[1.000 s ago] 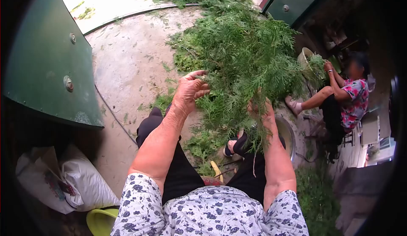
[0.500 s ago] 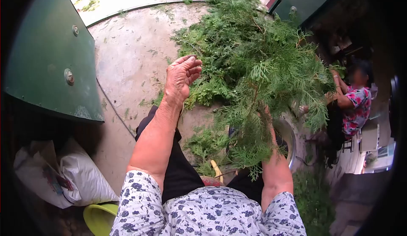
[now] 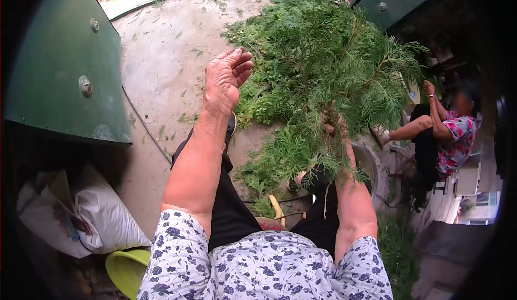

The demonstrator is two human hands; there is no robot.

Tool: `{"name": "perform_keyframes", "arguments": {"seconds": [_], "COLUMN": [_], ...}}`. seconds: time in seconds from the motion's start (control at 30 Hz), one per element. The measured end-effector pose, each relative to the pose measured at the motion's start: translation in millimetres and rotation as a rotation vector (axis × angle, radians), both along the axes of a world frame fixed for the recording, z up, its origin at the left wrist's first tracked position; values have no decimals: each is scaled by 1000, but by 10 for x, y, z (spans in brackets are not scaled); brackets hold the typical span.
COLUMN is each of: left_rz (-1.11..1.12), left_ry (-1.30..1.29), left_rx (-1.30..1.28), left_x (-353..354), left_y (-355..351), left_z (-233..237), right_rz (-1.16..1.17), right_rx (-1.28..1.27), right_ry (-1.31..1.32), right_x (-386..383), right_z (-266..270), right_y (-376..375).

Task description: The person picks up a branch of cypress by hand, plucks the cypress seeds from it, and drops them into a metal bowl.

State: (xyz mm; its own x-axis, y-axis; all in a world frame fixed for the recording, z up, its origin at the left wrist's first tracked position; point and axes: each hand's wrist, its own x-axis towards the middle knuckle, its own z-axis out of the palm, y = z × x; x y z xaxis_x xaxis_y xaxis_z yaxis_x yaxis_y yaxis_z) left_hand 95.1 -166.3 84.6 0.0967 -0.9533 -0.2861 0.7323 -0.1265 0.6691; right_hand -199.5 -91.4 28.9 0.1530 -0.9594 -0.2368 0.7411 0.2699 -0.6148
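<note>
My right hand point(image 3: 331, 128) is closed round the stem end of a leafy evergreen branch point(image 3: 344, 68), and its fronds partly hide the fingers. The branch spreads forward and to the right above a large heap of similar green cuttings point(image 3: 269, 36) on the floor. To the left of the heap, my left hand point(image 3: 225, 78) is raised over the concrete, its fingers curled and the thumb pressed to them. Whether anything small is in that pinch I cannot make out. A thin bare twig hangs below the right hand.
A metal basin point(image 3: 367, 162) stands beside my right forearm. Between my legs is a yellow curved piece point(image 3: 276, 207). Green metal doors point(image 3: 59, 68) flank the doorway. White sacks point(image 3: 102, 214) and a lime-green tub point(image 3: 126, 270) are at lower left. Another person point(image 3: 452, 133) sits at right.
My right hand has come into fuller view as the branch shifted and turned. My left hand has moved slightly up and left, still pinched. The other person's arm has moved.
</note>
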Motion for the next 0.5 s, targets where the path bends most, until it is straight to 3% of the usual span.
{"name": "perform_keyframes", "arguments": {"seconds": [0.1, 0.17, 0.23, 0.3, 0.33, 0.37, 0.43, 0.5], "left_rz": [81, 125, 174, 220, 271, 285, 369, 342], "left_ry": [26, 23, 19, 34, 73, 69, -40, -82], "left_rx": [21, 28, 23, -28, -69, -85, -50, -115], "left_x": [34, 73, 119, 167, 173, 190, 220, 304], "left_y": [-4, 8, 17, 26, -16, -48, -44, 26], "left_z": [-15, -6, 13, -9, -73, -116, -152, -155], "right_rz": [149, -151, -247, -347, -286, -285, -21, 135], "right_rx": [-102, -70, 41, -157, -252, -273, -391, -508], "right_ry": [8, 813, 737, 1125, 1342, 1333, 1768, 1894], "right_x": [-203, -100, -25, -118, -51, 44, 309, 387], "right_z": [-81, 204, 289, 189, 304, 440, 689, 685], "right_y": [-172, -198, -371, -484, -453, -417, -306, -315]}}
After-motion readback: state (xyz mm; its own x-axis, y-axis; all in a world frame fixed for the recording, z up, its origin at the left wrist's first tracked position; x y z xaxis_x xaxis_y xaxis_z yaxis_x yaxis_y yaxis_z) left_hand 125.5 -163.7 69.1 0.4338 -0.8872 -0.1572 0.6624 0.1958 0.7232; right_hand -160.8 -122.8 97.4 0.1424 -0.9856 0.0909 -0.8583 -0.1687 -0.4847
